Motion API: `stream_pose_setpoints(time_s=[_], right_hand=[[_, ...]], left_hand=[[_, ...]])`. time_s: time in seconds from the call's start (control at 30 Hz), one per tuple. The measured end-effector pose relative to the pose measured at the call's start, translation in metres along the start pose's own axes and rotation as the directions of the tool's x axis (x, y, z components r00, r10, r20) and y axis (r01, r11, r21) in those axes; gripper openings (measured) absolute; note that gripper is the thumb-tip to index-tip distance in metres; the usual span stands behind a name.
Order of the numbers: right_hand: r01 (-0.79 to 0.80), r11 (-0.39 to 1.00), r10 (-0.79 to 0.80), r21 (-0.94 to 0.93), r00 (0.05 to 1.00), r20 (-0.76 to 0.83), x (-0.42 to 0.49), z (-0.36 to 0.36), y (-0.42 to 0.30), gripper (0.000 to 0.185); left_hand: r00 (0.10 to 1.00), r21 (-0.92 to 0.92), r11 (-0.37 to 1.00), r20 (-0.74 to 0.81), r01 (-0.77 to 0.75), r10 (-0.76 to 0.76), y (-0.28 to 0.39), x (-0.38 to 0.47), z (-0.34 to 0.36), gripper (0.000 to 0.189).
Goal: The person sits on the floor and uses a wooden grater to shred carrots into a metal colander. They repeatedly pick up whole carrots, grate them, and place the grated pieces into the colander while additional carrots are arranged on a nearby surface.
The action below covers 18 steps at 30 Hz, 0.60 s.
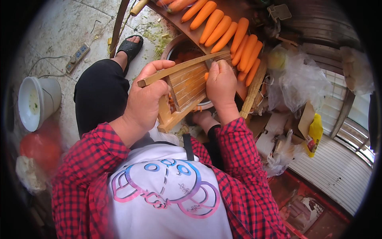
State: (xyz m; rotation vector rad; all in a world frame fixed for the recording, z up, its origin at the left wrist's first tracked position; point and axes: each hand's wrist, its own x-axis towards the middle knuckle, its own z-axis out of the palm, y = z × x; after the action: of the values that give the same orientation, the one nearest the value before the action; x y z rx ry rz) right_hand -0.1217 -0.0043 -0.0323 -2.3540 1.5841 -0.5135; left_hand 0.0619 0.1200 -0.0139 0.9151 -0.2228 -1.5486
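Note:
My left hand [144, 97] grips the near end of a wooden slicer or grater board [186, 85], its thumb and fingers around the frame. The board slants away from me over a round basin [167, 51] on the floor. My right hand [222, 82] is closed around an orange piece of carrot [206, 76], pressed on the grooved board near its metal blade [209, 63]. Most of that carrot is hidden by my fingers. Orange shreds show in the basin below. Beyond the board, several peeled whole carrots [219, 30] lie in a row on a brown tabletop [191, 34].
A straw broom [253, 89] leans beside the table's right end. Clear plastic bags [298, 80] and cardboard [307, 119] crowd the right. At left are a white bucket [50, 95] and a corded power strip [78, 57]. Green scraps [161, 44] litter the floor.

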Motion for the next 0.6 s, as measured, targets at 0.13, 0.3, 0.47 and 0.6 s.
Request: stream_pose_setpoints(time_s=[0.13, 0.3, 0.47, 0.6], right_hand=[[-0.088, 0.988, 0.092, -0.129, 0.995, 0.027, 0.028, 0.011, 0.042, 0.030], [-0.115, 0.993, 0.116, -0.036, 0.993, 0.005, 0.027, 0.015, 0.053, 0.034], [-0.344, 0.885, 0.312, 0.314, 0.939, 0.148, 0.028, 0.002, 0.044, 0.038], [-0.402, 0.802, 0.381, 0.442, 0.914, 0.141, 0.038, -0.004, 0.058, 0.035]], left_hand=[[1.000, -0.009, 1.000, 0.012, 0.003, -0.003, -0.003, 0.004, 0.002, 0.047], [1.000, 0.058, 0.998, 0.021, -0.012, 0.011, -0.002, 0.005, -0.001, 0.048], [1.000, 0.023, 1.000, 0.007, 0.002, -0.003, 0.002, 0.005, 0.000, 0.049], [1.000, 0.061, 0.998, 0.011, -0.028, 0.027, 0.003, 0.006, 0.003, 0.047]])
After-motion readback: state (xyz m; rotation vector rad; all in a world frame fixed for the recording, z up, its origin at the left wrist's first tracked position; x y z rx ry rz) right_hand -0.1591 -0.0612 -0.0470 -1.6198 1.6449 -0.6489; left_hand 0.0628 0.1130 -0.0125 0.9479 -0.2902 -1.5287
